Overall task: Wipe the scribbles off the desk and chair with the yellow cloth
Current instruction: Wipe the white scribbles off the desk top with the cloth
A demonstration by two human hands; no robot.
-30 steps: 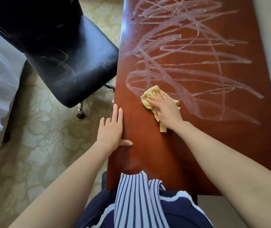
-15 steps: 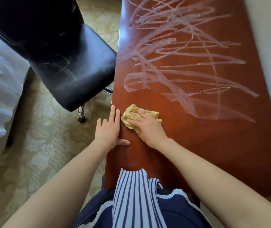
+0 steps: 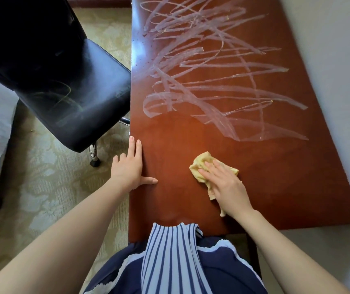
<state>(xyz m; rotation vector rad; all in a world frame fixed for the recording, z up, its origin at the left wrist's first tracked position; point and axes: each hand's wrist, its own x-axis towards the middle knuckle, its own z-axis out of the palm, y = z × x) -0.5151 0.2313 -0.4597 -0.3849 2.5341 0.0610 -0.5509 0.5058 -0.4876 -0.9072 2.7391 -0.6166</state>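
While the left hand [image 3: 127, 166] lies flat on the bench [image 3: 286, 177] edge, the right hand's [image 3: 227, 185] straight fingers press the yellow cloth [image 3: 200, 163] near the scribbles [image 3: 223, 122].

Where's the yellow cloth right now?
In the head view, the yellow cloth lies on the near part of the desk under the right hand, nearer than the scribbles and right of the left hand.

Farther right: yellow cloth [image 3: 200, 164], right hand [image 3: 227, 184]
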